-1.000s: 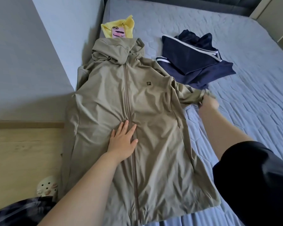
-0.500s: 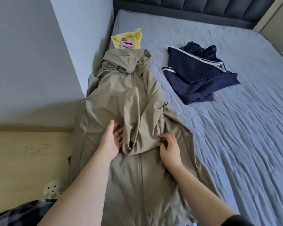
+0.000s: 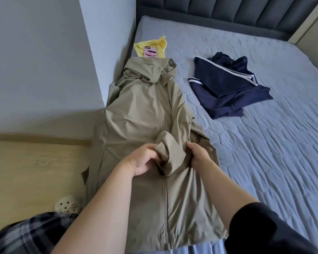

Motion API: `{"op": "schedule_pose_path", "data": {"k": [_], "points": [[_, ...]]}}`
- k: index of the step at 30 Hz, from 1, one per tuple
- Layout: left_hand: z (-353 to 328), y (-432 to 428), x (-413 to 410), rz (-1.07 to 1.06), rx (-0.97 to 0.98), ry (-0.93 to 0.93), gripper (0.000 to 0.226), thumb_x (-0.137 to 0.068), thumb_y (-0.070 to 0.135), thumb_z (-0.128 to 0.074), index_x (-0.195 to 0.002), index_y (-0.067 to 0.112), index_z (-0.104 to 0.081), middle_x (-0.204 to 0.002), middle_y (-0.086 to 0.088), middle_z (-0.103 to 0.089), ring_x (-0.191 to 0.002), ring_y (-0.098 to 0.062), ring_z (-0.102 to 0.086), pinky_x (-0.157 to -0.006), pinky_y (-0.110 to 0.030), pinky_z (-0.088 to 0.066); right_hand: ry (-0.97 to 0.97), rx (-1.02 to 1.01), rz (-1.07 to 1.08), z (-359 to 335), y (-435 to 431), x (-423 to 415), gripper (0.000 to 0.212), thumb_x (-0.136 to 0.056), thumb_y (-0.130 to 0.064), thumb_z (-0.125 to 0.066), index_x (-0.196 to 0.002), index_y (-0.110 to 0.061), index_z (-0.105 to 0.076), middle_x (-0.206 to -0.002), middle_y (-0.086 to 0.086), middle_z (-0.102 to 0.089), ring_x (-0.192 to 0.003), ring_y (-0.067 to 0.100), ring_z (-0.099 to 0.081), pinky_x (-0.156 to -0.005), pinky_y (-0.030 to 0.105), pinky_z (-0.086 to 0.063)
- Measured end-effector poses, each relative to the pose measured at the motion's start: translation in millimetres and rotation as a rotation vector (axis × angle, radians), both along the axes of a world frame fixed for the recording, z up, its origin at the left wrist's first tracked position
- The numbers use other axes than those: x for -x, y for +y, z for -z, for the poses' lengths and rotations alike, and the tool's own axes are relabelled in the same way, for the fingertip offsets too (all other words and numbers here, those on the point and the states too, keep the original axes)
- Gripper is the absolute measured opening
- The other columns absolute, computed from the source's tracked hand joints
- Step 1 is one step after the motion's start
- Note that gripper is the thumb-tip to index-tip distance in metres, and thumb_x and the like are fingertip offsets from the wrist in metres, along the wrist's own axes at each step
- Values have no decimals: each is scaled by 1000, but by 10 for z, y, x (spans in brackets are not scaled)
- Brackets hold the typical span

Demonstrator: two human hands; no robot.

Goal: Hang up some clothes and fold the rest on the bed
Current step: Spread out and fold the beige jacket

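Note:
A khaki hooded zip jacket (image 3: 141, 114) lies flat, front up, along the left edge of the bed (image 3: 264, 143), hood toward the headboard. Its right sleeve (image 3: 173, 143) is folded in across the chest, cuff end bunched near the zip. My left hand (image 3: 141, 160) grips the sleeve's cuff end from the left. Pinching the same sleeve from the right is my right hand (image 3: 198, 154). A folded navy garment (image 3: 228, 88) with white stripes rests on the bed to the right of the jacket.
A yellow cloth (image 3: 160, 45) with a pink phone (image 3: 150, 52) on it lies beyond the hood. A grey wall corner (image 3: 92, 70) borders the bed on the left, with wooden floor (image 3: 35, 171) and a pale perforated slipper (image 3: 66, 206) below. A dark padded headboard (image 3: 228, 11) stands at the back.
The right sleeve, held out to the side a second ago, has been brought across the chest. My left hand left the jacket front and now grips the cuff with my right hand.

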State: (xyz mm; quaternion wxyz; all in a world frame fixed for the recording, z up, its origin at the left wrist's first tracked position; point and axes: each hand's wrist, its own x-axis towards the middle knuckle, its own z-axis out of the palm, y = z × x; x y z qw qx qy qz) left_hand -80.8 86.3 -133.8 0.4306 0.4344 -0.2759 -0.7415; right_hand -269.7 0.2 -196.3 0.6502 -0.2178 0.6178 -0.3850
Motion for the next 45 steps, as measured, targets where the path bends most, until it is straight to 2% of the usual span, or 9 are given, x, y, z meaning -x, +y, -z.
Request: {"op": "schedule_pose_path", "data": {"k": [6,10,13,16,20,24,30,39,45], "points": [[-239,-37,-272,-429,153,681,51,-73,8,-35,-110,5,-70,-125,-12,-61,-125,-29,-52,-107,-43,-34,-163,-82,165,-79,19,72,32,-102,-12,-37,-127,-13,-58,-125,7,-59,-116,23,-54,-102,34,-41],[-419,25,-348,-398,224,842,46,-77,14,-35,-106,4,-70,-121,-16,-63,-118,-33,-57,-103,-47,-40,-73,-84,134,-48,45,-26,27,-97,-9,-47,-118,-5,-63,-120,11,-63,-113,26,-58,-103,40,-43],[-477,8,-296,-267,-39,135,29,-97,12,-33,-88,3,-59,-93,-11,-59,-85,-23,-59,-69,-24,-51,-14,-46,69,-44,74,-17,27,-91,5,-39,-88,-6,-63,-91,11,-67,-82,24,-62,-84,38,-53],[-401,3,-162,544,49,-835,23,-93,-3,-45,-103,-7,-66,-109,-13,-66,-88,-18,-56,-63,-14,-44,-75,-43,68,-56,92,68,29,-94,2,-36,-86,-6,-62,-77,10,-65,-70,22,-61,-69,32,-54],[-83,6,-121,629,-29,-1154,32,-91,-1,-40,-105,2,-69,-102,-16,-71,-76,-23,-61,-78,-32,-53,-156,-6,101,5,42,117,29,-97,-35,-51,-92,-10,-66,-85,5,-67,-82,19,-64,-81,34,-52],[107,12,100,396,-4,-1057,31,-93,26,-42,-105,7,-64,-98,-14,-71,-79,-27,-70,-69,-30,-52,-18,55,-49,85,54,79,57,-84,-47,-67,-124,-9,-55,-117,9,-66,-109,24,-62,-99,43,-47],[304,91,400,376,70,-1066,22,-82,31,-69,-74,13,-61,-74,-4,-62,-72,-19,-59,-61,-24,-43,-24,44,2,160,55,89,23,-97,-20,-53,-107,-1,-63,-117,15,-64,-92,22,-64,-91,39,-50],[-60,-129,-280,-388,-254,275,27,-96,19,-50,-71,12,-56,-41,8,-37,-31,-4,-32,-36,-14,-35,-313,-41,263,125,35,131,40,-103,-24,-40,-139,-6,-44,-142,11,-47,-131,23,-45,-112,33,-31],[47,-121,-44,-70,-179,-723,32,-96,38,-51,-77,13,-59,-75,-5,-64,-58,-14,-57,-57,-24,-43,-288,-15,165,117,51,158,46,-103,-32,-37,-141,-5,-40,-142,10,-47,-131,20,-44,-108,30,-32]]}}
